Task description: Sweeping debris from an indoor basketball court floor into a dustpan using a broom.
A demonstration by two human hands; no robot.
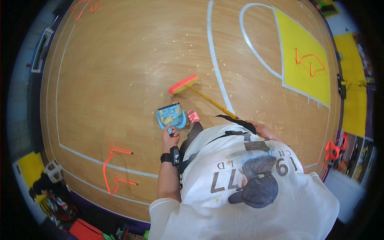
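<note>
My left hand (170,135) is closed around the handle of a blue dustpan (171,115), with pale yellow flakes lying in its pan. Beyond the dustpan's dark front lip, a push broom (183,84) with a red and yellow head rests at the floor, slightly blurred. Its yellow pole (214,103) runs back to my right side. There my right hand (259,127) is at the pole, partly hidden by a black strap and my shirt, so its grip does not show. More yellow flakes (192,54) are scattered over the wooden floor around and beyond the broom.
Orange bent frames stand on the court floor at the lower left (112,171) and on the yellow area at the right (310,61). A white stool (54,171) is at the left edge. A red box (85,229) lies among items at the lower left. My foot in a pink sandal (193,116) is beside the dustpan.
</note>
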